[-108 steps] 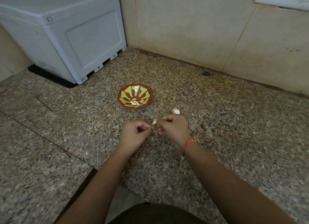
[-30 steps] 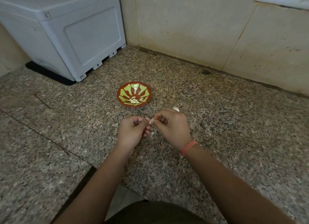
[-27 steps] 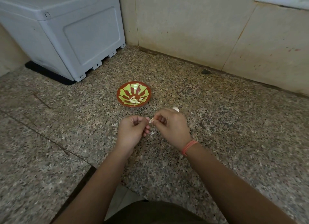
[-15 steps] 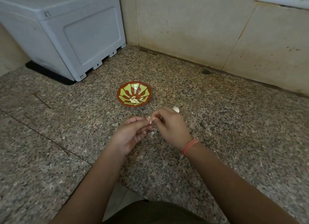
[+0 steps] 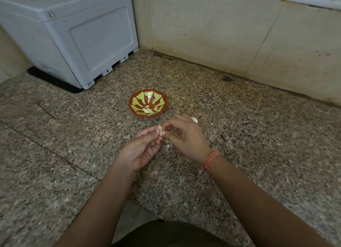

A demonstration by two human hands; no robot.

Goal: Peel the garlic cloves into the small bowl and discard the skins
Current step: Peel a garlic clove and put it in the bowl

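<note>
The left hand (image 5: 142, 148) and right hand (image 5: 187, 139) pinch together.

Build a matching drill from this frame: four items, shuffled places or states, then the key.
1 small bowl
2 garlic clove
3 orange band
4 grey box

A far left on the counter
B on the wrist of the right hand
C pinched between the left hand and the right hand
D holds peeled cloves, beyond the hands

Pairs: 1-D, 2-C, 3-B, 4-A
</note>
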